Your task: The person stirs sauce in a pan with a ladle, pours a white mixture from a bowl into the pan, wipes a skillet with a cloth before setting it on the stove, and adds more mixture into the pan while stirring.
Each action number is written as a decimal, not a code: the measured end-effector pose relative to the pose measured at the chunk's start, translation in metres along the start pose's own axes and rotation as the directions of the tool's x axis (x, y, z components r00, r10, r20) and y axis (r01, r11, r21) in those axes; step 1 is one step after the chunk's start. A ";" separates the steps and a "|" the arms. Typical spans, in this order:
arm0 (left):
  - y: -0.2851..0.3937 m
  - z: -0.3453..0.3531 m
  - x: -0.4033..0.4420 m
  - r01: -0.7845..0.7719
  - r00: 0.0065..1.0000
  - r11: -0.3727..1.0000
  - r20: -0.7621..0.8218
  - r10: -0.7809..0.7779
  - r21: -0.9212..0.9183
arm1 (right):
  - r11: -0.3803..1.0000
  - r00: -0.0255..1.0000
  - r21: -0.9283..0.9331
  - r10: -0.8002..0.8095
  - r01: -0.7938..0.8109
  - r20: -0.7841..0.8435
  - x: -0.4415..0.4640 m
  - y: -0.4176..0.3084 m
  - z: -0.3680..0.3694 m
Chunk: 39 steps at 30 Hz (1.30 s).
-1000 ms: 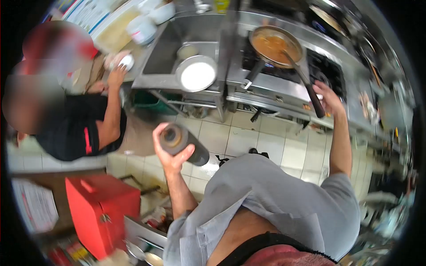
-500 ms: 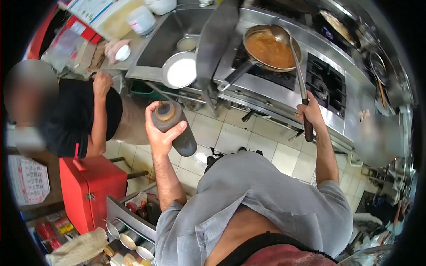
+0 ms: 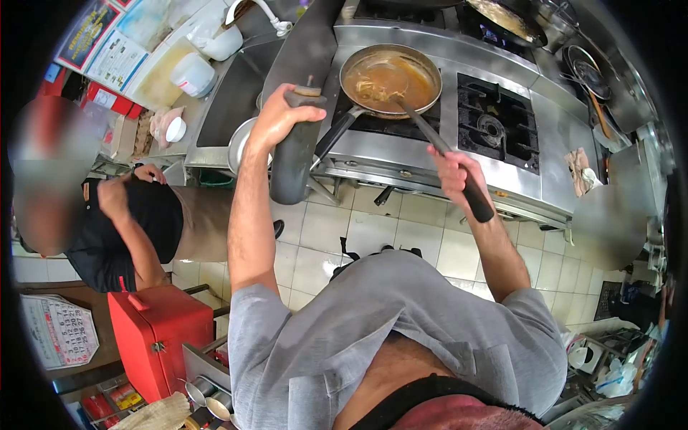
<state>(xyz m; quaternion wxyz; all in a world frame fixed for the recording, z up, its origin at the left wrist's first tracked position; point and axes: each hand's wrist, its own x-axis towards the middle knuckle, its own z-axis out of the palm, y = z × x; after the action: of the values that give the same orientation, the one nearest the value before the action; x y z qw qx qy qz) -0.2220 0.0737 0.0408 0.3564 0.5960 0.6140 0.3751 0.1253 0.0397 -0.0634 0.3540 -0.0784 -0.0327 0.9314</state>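
Observation:
My left hand point(image 3: 287, 115) is wrapped round a dark squeeze bottle point(image 3: 292, 165), holding it left of the pan. The bottle leans, and its nozzle end points toward the stove. A frying pan point(image 3: 338, 132) sits on a burner with orange-brown sauce point(image 3: 412, 75) in it. Closed round the dark handle of a ladle point(image 3: 428, 132) is my right hand point(image 3: 459, 175), in front of the stove edge. The ladle's bowl lies in the sauce, partly covered, with pale strands or bits beside it.
Right of the pan is a bare burner point(image 3: 491, 127); another pan point(image 3: 505, 21) stands behind. A sink point(image 3: 229, 107) and a white bowl point(image 3: 240, 147) are at left. A person in a black shirt point(image 3: 154, 222) stands at left, near a red box point(image 3: 158, 344).
My left hand has raised the bottle toward the stove. My right hand has moved left, and the ladle's bowl has gone from the pan's far rim into the sauce. The view has shifted.

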 end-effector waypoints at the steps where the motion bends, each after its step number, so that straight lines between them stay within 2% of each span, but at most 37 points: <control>1: 0.000 0.004 0.012 0.037 0.998 0.999 0.056 -0.039 0.040 | 0.998 1.000 -0.060 -0.008 0.006 -0.025 -0.006 0.000 -0.002; 3: 0.004 0.014 0.032 0.059 0.993 0.995 0.095 -0.067 0.078 | 0.993 0.999 -0.121 -0.021 0.015 -0.048 -0.015 0.001 -0.001; 5: 0.003 0.023 0.053 0.080 0.975 0.989 0.198 -0.104 0.126 | 0.905 0.967 -0.425 -0.133 0.029 -0.218 -0.025 0.004 0.009; 6: -0.001 0.028 0.065 0.075 0.975 0.989 0.199 -0.100 0.127 | 0.904 0.967 -0.426 -0.138 0.034 -0.216 -0.028 0.005 0.013; 8: -0.016 0.038 0.089 0.081 0.965 0.946 0.213 -0.153 0.314 | 0.739 0.908 -0.674 -0.276 -0.010 -0.316 -0.032 0.008 0.020; 10: -0.021 0.048 0.104 0.085 0.959 0.942 0.228 -0.165 0.324 | 0.709 0.888 -0.705 -0.312 -0.019 -0.338 -0.035 0.007 0.019; 12: -0.023 0.055 0.114 0.144 0.890 0.940 0.374 -0.260 0.309 | 0.623 0.882 -0.782 -0.358 -0.018 -0.306 -0.037 0.006 0.012; 16: -0.014 0.062 0.115 0.185 0.884 0.914 0.344 -0.315 0.361 | 0.540 0.857 -0.839 -0.398 -0.071 -0.328 -0.041 0.002 0.011; 18: -0.004 0.059 0.110 0.140 0.905 0.915 0.327 -0.274 0.379 | 0.290 0.836 -0.947 -0.479 -0.136 -0.267 -0.038 -0.001 0.008; 19: 0.003 0.057 0.104 0.141 0.904 0.915 0.326 -0.275 0.378 | 0.290 0.837 -0.947 -0.478 -0.137 -0.267 -0.035 -0.002 0.004; 21: 0.012 0.049 0.090 0.064 0.972 0.967 0.202 -0.116 0.249 | 0.055 0.804 -0.980 -0.564 -0.193 -0.190 -0.023 -0.003 -0.005; 22: 0.008 0.045 0.090 0.074 0.974 0.967 0.188 -0.123 0.245 | 0.047 0.813 -0.980 -0.552 -0.194 -0.187 -0.016 -0.001 -0.007; 24: -0.006 0.030 0.087 0.009 0.999 0.998 0.048 -0.012 0.058 | 0.198 0.788 -0.957 -0.545 -0.212 -0.287 0.000 0.006 -0.007; 25: 0.002 0.024 0.073 -0.080 0.997 0.997 0.018 0.080 -0.017 | 0.179 0.810 -0.960 -0.515 -0.217 -0.280 0.005 0.009 -0.005; 27: 0.014 0.011 0.043 -0.125 0.984 0.991 -0.126 0.128 0.038 | 0.593 0.789 -0.794 -0.422 -0.131 -0.446 0.014 0.016 -0.002; 28: 0.009 0.004 0.032 -0.135 0.972 0.988 -0.182 0.146 0.073 | 0.664 0.831 -0.748 -0.406 -0.017 -0.380 0.010 0.024 0.012; 29: 0.006 -0.002 0.018 -0.166 0.937 0.976 -0.286 0.201 0.141 | 0.714 0.844 -0.700 -0.386 0.018 -0.372 0.009 0.028 0.017; 30: 0.010 -0.011 -0.003 -0.189 0.921 0.976 -0.326 0.215 0.110 | 0.680 0.870 -0.732 -0.385 0.041 -0.308 0.004 0.034 0.023; 32: 0.020 -0.035 -0.054 -0.174 0.883 0.977 -0.421 0.209 0.121 | 0.520 0.853 -0.854 -0.460 0.032 -0.248 0.001 0.048 0.028; 33: 0.019 -0.045 -0.078 -0.177 0.853 0.979 -0.480 0.205 0.103 | 0.501 0.841 -0.862 -0.430 -0.080 -0.328 0.000 0.038 0.009; 34: 0.016 -0.055 -0.103 -0.189 0.823 0.978 -0.528 0.207 0.088 | 0.355 0.858 -0.914 -0.390 -0.195 -0.335 0.001 0.024 -0.006; 35: 0.012 -0.068 -0.129 -0.189 0.820 0.981 -0.542 0.181 0.040 | 0.238 0.850 -0.940 -0.413 -0.245 -0.327 0.000 0.019 -0.012; 36: 0.006 -0.079 -0.153 -0.198 0.820 0.980 -0.549 0.159 -0.011 | 0.181 0.821 -0.941 -0.460 -0.284 -0.337 -0.003 0.036 0.011; 37: -0.003 -0.090 -0.177 -0.187 0.768 0.981 -0.615 0.178 0.051 | 0.022 0.855 -0.950 -0.431 -0.310 -0.289 -0.004 0.033 0.010; 38: -0.013 -0.099 -0.198 -0.184 0.729 0.982 -0.665 0.161 0.036 | -0.021 0.846 -0.951 -0.463 -0.307 -0.263 -0.004 0.035 0.008; 39: -0.021 -0.111 -0.224 -0.144 0.679 0.988 -0.721 0.137 0.052 | -0.088 0.868 -0.981 -0.485 -0.175 -0.112 -0.002 0.012 -0.036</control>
<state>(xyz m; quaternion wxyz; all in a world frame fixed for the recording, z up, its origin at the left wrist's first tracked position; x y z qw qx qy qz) -0.3220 -0.1538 0.0713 0.0592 0.4441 0.6552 0.6082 0.1255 0.0296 -0.0996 0.2889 -0.5145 -0.6275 0.5080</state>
